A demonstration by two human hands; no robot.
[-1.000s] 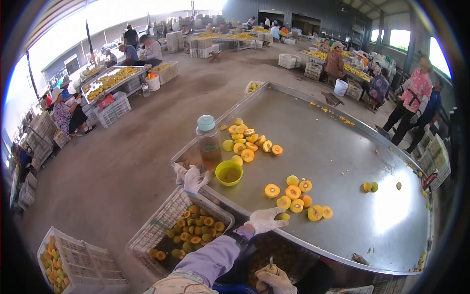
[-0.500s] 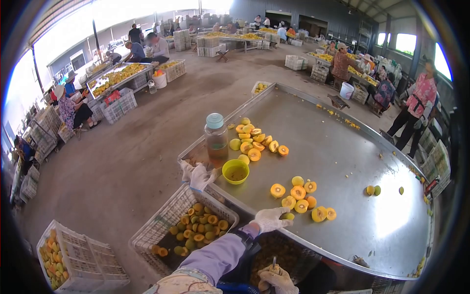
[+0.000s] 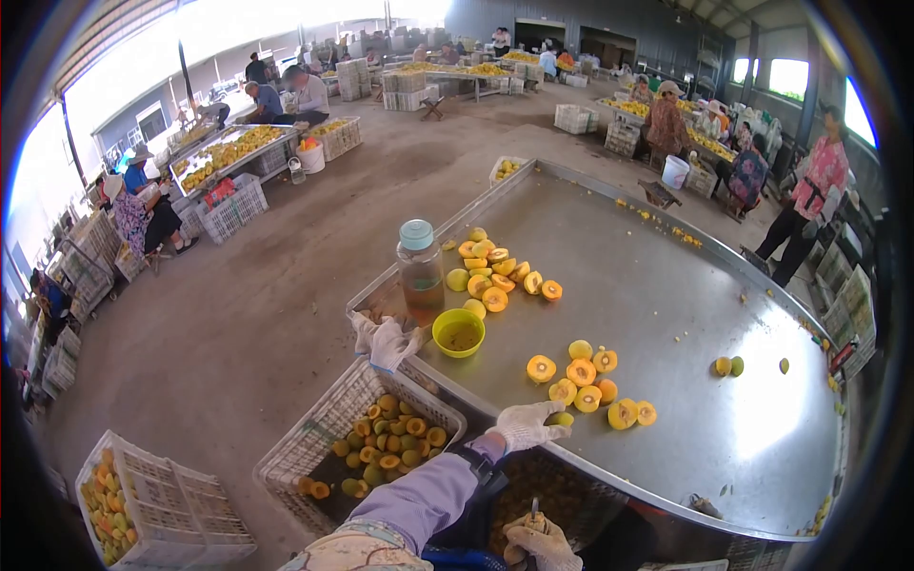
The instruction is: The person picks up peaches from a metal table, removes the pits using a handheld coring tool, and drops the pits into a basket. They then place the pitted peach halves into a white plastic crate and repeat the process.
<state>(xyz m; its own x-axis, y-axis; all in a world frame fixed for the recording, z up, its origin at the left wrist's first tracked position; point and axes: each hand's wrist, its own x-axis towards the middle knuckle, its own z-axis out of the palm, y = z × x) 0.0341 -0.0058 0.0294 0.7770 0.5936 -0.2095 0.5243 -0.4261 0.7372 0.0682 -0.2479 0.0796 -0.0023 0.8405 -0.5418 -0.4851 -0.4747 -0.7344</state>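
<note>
My left hand [image 3: 528, 426], in a white glove, is at the near edge of the metal table with thumb and fingers around a greenish-yellow peach [image 3: 562, 419]. Just beyond it lies a loose group of cut yellow peach halves [image 3: 581, 372], some with the stone showing. Low in the view, below the table edge, my gloved right hand [image 3: 541, 544] is closed around a small tool with a metal tip [image 3: 535, 505]; its handle is mostly hidden by the fingers. Another pile of cut peaches [image 3: 503, 283] sits farther back on the table.
A lidded jar of brownish liquid [image 3: 421, 276], a yellow-green bowl [image 3: 458, 333] and a spare white glove [image 3: 388, 341] line the table's left edge. Crates of peaches [image 3: 271, 447] [image 3: 181, 500] stand on the floor to the left. A person in pink [image 3: 819, 181] stands at right; others work behind.
Both hands keep nearly the same place and grip. The view has shifted very slightly. At the right, the standing person in pink has changed posture a little.
</note>
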